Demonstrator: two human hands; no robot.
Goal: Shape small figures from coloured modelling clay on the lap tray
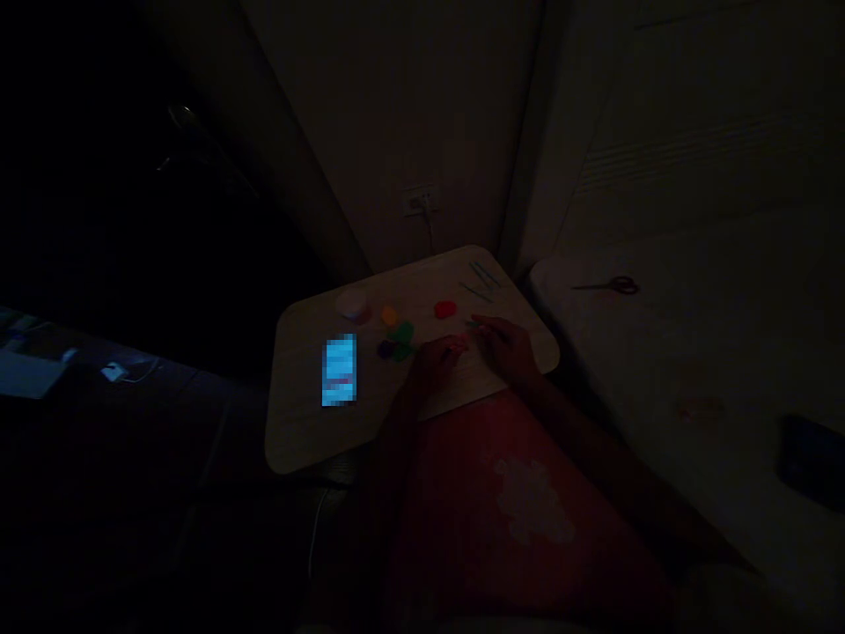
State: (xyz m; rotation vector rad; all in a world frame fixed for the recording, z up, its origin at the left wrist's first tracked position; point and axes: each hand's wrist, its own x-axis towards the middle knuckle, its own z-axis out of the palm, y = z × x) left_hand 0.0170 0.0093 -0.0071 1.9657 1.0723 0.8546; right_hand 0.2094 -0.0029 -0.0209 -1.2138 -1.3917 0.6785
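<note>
Dark in here, so detail is limited. Both hands meet low over the near right part of the worktop, close together but apart. Left hand: fingers curled nearly closed on a small pink piece; exact grip lost in shadow. Right hand: fingers pinched around a thin greenish stick, its tip toward the left hand. The pink piece sits at the left fingertips, just below a red lump lying on the worktop. Left of the hands: green lump, dark lump touching it, orange lump just above, pale tub beyond, lit phone nearer. Loose sticks lie at the far right corner. Scissors rest on the pale surface alongside.
</note>
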